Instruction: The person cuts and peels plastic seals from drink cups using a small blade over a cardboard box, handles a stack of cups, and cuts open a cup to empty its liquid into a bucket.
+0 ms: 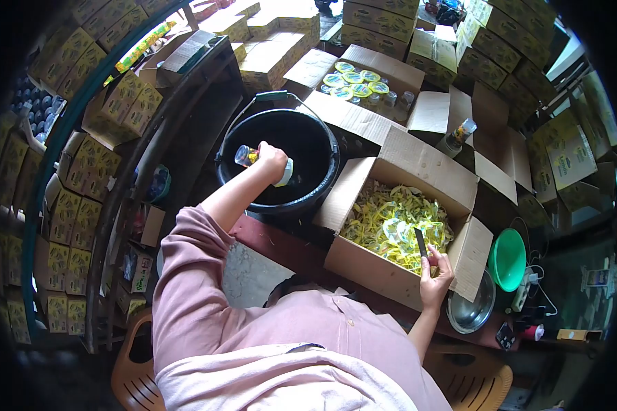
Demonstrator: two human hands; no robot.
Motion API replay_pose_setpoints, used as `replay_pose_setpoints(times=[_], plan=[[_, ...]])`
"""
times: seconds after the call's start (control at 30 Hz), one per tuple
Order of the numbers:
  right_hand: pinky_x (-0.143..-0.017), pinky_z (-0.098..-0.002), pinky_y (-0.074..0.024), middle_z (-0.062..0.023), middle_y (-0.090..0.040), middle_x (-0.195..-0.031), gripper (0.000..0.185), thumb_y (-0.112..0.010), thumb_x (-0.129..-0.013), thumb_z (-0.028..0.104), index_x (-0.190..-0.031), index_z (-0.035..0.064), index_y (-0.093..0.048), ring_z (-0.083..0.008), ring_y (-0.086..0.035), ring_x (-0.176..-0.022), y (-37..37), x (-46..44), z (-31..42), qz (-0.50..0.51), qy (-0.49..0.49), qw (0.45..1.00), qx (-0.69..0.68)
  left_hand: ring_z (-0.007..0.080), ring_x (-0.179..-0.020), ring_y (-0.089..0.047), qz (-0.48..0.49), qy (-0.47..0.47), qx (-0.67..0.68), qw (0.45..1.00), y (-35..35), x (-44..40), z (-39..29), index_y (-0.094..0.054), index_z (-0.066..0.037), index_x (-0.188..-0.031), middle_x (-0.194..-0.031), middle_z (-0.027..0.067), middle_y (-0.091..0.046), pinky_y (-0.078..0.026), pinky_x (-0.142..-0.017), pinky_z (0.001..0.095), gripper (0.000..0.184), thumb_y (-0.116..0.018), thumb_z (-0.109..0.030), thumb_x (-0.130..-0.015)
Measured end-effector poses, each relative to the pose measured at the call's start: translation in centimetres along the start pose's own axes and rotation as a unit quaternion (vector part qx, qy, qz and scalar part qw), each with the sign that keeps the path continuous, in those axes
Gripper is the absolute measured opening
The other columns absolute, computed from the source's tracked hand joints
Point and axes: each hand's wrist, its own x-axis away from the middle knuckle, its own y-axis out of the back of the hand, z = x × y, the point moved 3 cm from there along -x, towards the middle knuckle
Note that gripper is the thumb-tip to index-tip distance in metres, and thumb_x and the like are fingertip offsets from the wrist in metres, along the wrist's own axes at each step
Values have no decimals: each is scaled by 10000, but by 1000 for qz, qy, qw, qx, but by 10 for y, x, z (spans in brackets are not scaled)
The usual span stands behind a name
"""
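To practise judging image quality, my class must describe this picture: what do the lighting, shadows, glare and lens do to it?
Head view: the lens bends the teal post into a curve, and blackness rings the scene; head view: strong light washes out parts of the background at the top; head view: the inside of the black bucket sinks into shadow; head view: the shiny bowl shows pale reflections.

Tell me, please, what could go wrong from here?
The labelled clear container in the left hand is over the black bucket; a loose grip could drop it inside. The narrow dark tool in the right hand, if sharp, might cut the fingers, or slip and get lost among the yellow wrappers.
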Motion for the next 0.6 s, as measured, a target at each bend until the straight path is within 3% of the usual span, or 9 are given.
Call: replay_pose_setpoints(times=[0.1,0.23,0.3,0.43,0.5,0.53,0.57,0.6], plan=[[-572,-286,-407,-55,-508,-657,275,-598,-726,-38,-987,47,-623,-146,-497,-597,5,-4,-5,10,7,1000,-1,175,-859,-610,4,1,-14,1000,12,3,9,-647,-142,-898,-899,18,-636,-389,-741,320,429,-775,-289,-516],[-576,-285,-409,-55,-510,-663,284,-598,-729,-34,-998,54,-620,-144,-497,-598,6,-8,-13,17,17,1000,-3,218,-850,-616,-72,87,28,993,43,21,38,-448,7,-1091,-898,84,-634,-405,-740,351,745,-794,-225,-473],[-580,-284,-411,-56,-511,-667,287,-599,-729,-33,-1001,59,-620,-143,-496,-597,6,-10,-14,23,28,999,-8,238,-835,-618,-102,105,54,988,56,29,54,-405,18,-1097,-884,106,-633,-406,-740,358,765,-785,-219,-477],[-584,-281,-413,-60,-514,-671,285,-603,-726,-34,-993,64,-623,-145,-494,-596,8,-11,-8,38,36,999,-11,254,-816,-617,-170,147,139,965,59,40,62,-444,-28,-1067,-889,111,-614,-410,-733,375,580,-711,-191,-578],[-584,-281,-413,-62,-516,-672,281,-603,-726,-36,-988,64,-625,-146,-495,-593,8,-10,-11,47,43,998,-12,242,-953,-569,-200,160,117,959,40,34,43,-471,-70,-1072,-1054,104,-553,-410,-751,408,514,-708,-209,-638],[-583,-282,-414,-63,-516,-672,279,-603,-726,-37,-986,63,-626,-147,-495,-592,8,-9,-12,51,47,998,-13,280,-865,-576,-253,142,131,948,15,21,32,-481,-41,-1022,-1019,137,-510,-422,-743,404,551,-724,-214,-559],[-582,-283,-414,-63,-517,-671,276,-603,-726,-37,-982,63,-626,-147,-495,-591,9,-8,-12,53,44,998,-12,279,-872,-562,-192,128,124,965,0,16,18,-509,-51,-1022,-1031,134,-501,-431,-781,405,572,-748,-263,-547],[-581,-285,-413,-63,-518,-671,273,-604,-727,-37,-979,63,-627,-147,-495,-590,10,-8,-11,53,43,998,-11,264,-914,-573,-67,106,109,986,-11,16,4,-552,-49,-1057,-1055,137,-539,-430,-850,401,622,-766,-331,-545]])
